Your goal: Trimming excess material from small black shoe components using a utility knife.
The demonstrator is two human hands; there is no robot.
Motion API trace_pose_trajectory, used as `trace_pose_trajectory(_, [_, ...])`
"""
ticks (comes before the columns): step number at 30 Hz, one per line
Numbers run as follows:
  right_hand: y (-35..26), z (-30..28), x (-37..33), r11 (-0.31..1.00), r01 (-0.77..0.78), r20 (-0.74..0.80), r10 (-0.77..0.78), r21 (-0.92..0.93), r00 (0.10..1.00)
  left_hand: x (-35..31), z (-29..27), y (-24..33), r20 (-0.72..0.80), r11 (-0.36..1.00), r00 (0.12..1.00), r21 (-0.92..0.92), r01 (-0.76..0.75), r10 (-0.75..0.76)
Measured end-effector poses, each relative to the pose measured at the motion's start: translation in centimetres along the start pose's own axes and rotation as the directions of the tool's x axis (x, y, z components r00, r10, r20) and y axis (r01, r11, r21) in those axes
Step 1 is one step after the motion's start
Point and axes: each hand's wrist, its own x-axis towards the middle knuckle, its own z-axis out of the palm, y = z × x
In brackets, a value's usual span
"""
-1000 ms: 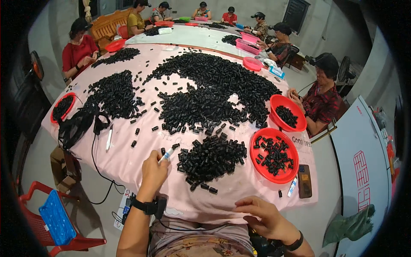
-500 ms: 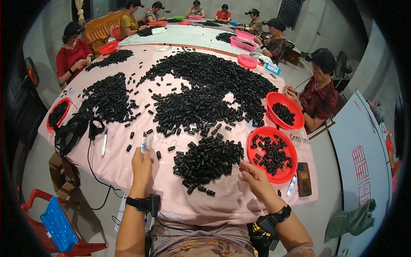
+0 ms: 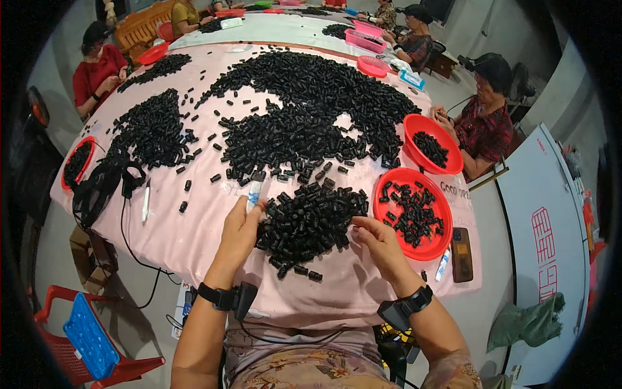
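Note:
A slim white-and-blue utility knife (image 3: 254,189) stands up from my left hand (image 3: 241,223), whose fingers are closed round it at the left edge of a small pile of short black plastic cylinders (image 3: 308,223). My right hand (image 3: 382,243) is at the pile's right edge, fingers slightly apart and fingertips close to the pieces; contact is hard to make out. Right of the pile sits a red bowl (image 3: 446,223) with loose black pieces in it. Beyond the small pile spreads a much larger heap of the same cylinders (image 3: 311,91).
A second red bowl (image 3: 457,155) adjoins the first. A phone (image 3: 462,256) and another white-and-blue knife (image 3: 443,266) lie at the right edge. A black bag (image 3: 97,194), cable and white knife (image 3: 146,202) lie left. Several people sit around the table; a red chair (image 3: 97,337) stands left.
My left hand has moved right with the knife, up to the small pile. My right hand has shifted slightly left and up to the pile's edge. The view has tilted down a little.

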Motion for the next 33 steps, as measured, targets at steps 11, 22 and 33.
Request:
trace_pose_trajectory(11, [0.2,1.4,1.6,0.917,0.199,-0.120,-0.253,-0.346,0.960,0.5,3.8,2.2,0.001,0.909,1.000,0.416,0.020,-0.023])
trace_pose_trajectory(22, [0.7,0.6,-1.2,0.903,0.345,0.133,-0.320,-0.258,0.938,-1.1,5.1,4.2,0.352,0.977,0.936,0.206,-0.049,-0.027])
trace_pose_trajectory(33, [0.9,2.8,-6.3,0.894,0.355,0.168,-0.319,-0.273,0.933,-6.2,0.6,3.5,-0.050,0.956,0.961,0.101,0.276,-0.272])
